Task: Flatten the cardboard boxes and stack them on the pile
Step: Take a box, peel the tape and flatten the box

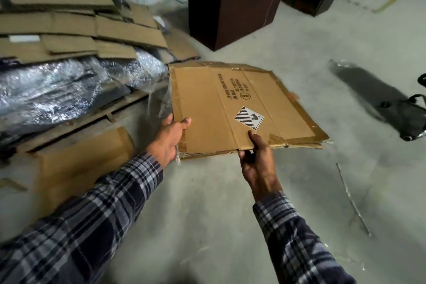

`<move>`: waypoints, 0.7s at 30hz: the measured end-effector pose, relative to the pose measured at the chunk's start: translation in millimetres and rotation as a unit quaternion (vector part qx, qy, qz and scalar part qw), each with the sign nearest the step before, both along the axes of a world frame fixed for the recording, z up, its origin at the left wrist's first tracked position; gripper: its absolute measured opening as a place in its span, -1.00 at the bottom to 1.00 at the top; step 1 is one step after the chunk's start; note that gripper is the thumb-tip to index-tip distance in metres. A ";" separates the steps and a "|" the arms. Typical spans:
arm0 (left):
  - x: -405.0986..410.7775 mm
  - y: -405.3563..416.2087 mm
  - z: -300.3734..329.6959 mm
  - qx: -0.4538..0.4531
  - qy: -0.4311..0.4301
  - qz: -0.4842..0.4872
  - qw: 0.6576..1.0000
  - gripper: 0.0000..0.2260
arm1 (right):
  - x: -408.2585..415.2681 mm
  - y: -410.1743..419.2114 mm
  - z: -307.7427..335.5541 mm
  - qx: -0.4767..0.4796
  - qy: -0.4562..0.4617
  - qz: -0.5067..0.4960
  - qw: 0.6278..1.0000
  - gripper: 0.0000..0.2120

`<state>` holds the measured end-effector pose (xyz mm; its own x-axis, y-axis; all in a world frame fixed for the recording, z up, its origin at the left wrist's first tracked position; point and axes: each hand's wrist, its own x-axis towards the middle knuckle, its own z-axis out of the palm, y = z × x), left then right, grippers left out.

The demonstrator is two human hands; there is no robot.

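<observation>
Both hands hold one flattened cardboard box (pixel 230 108), which sits at the centre of the frame, tilted slightly and raised just above the grey concrete floor (pixel 230 203); the left hand (pixel 169 139) grips the box's lower-left corner, thumb laid over the top face and fingers curled out of sight beneath, with a scrap of clear plastic film (pixel 178 159) hanging beside the palm; the right hand (pixel 257 161) pinches the near edge at about the middle, thumb pressed on top near a crease and fingers tucked under the board; both arms wear plaid sleeves (pixel 92 226) of dark blue and grey. The top face of the box carries black print running sideways, of which "LITHIUM ION BATTERIES" and "UN 3480" can be read; smaller lines and a circled mark beside them are too blurred to make out; nearer the right hand sits a white diamond label (pixel 249 118) with black vertical stripes in its upper half. The pile of flattened cardboard (pixel 69 23) lies at the upper left of the frame, resting over something wrapped in shiny bubble film (pixel 69 85); a plain brown box (pixel 76 163) lies at lower left, below the pile; a dark wooden cabinet (pixel 230 0) stands at top centre; a black object with cables (pixel 403 120) lies at the right edge, blurred.
</observation>
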<state>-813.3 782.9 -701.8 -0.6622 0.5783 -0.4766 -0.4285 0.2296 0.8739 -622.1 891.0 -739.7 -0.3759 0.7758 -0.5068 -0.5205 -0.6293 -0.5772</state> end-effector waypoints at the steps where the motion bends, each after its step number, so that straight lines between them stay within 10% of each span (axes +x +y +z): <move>1: -6.8 -3.6 27.6 0.011 0.000 0.010 1.000 -0.52 | -9.4 -0.5 25.0 0.002 0.006 0.007 1.000 -0.51; 10: -139.5 -63.7 255.1 0.063 0.038 0.058 0.996 -0.66 | -156.5 -30.7 243.6 0.050 0.065 0.094 0.992 -0.44; 21: -342.7 -180.3 385.5 0.073 0.115 0.124 0.983 -0.49 | -373.1 -126.1 373.4 0.055 0.138 0.167 0.975 -0.68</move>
<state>-1156.0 602.6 -316.3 -0.8715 0.4374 -0.2219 -0.2431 0.0078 0.9700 -995.2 764.9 -366.3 -0.7266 0.6313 -0.2711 -0.4426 -0.7319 -0.5181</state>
